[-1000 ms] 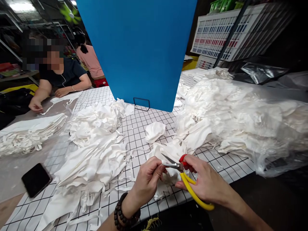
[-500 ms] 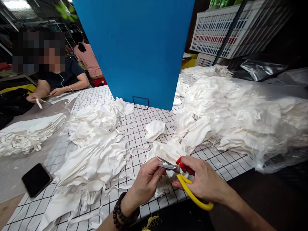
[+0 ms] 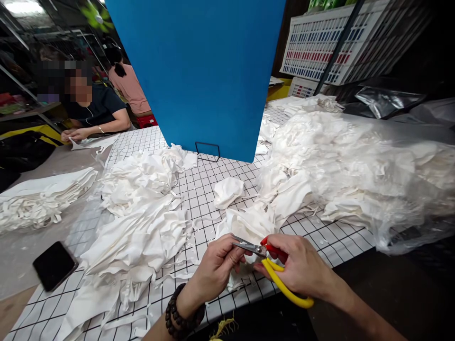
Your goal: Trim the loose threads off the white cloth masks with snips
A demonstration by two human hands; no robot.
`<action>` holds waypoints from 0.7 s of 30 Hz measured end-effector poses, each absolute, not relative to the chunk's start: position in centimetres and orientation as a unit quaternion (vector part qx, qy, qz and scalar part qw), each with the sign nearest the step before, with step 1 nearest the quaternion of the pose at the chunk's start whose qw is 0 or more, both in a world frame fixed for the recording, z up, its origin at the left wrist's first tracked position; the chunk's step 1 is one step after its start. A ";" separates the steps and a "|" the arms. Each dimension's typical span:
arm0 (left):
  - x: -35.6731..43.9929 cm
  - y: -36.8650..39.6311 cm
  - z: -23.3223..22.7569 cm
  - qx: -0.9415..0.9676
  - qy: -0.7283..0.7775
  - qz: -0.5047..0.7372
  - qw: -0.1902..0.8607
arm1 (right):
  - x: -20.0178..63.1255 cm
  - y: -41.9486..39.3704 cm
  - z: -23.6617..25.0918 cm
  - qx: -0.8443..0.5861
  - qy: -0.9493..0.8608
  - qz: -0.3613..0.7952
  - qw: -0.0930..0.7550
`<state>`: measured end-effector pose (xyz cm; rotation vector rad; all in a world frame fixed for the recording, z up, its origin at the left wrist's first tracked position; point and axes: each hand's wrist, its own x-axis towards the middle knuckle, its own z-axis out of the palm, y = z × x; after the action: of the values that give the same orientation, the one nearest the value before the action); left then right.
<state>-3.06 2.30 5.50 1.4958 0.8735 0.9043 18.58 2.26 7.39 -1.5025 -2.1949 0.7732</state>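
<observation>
My right hand (image 3: 298,263) is wrapped round a pair of scissors (image 3: 280,284) with one red and one yellow handle. The blades point left, nearly closed, with their tips at the fingers of my left hand (image 3: 218,263). That left hand is closed in a pinch on a piece of white fabric (image 3: 243,277), mostly hidden under both hands and the scissors. Just beyond my hands lies a heap of white fabric pieces (image 3: 249,221). A larger pile of white fabric (image 3: 135,237) with loose strips spreads over the gridded tablecloth (image 3: 199,182) to the left.
A tall blue board (image 3: 209,80) stands at the table's back. On the right bulges a clear plastic bag of white fabric (image 3: 355,156). A black phone (image 3: 55,266) and a folded stack (image 3: 46,194) lie left. A co-worker (image 3: 99,111) sits beyond; white crates (image 3: 320,47) rise back right.
The scissor blades have closed from a wider spread. My hands have barely shifted. The co-worker at the left has brought both hands together around white fabric.
</observation>
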 end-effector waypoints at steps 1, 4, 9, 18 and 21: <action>-2.9 2.2 5.3 0.622 0.372 0.383 0.573 | 18.5 2.2 7.2 -0.531 -0.776 0.280 0.195; -2.8 2.4 4.8 0.570 0.375 0.395 0.616 | 18.8 2.2 6.4 -0.517 -0.752 0.336 0.231; -8.2 3.8 7.1 0.478 0.425 0.559 0.528 | 21.2 4.4 4.3 -0.516 -0.589 0.504 0.364; -25.2 6.1 14.9 0.516 0.655 0.531 0.151 | 15.9 13.9 0.9 -0.629 -0.622 0.360 0.297; -24.6 7.9 11.4 0.498 0.836 0.205 0.110 | 12.8 16.5 -0.6 -0.635 -0.641 0.313 0.296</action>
<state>-24.56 7.91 11.40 1.4621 2.4554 0.6025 12.82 16.53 -0.59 -1.6894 -1.7048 0.8317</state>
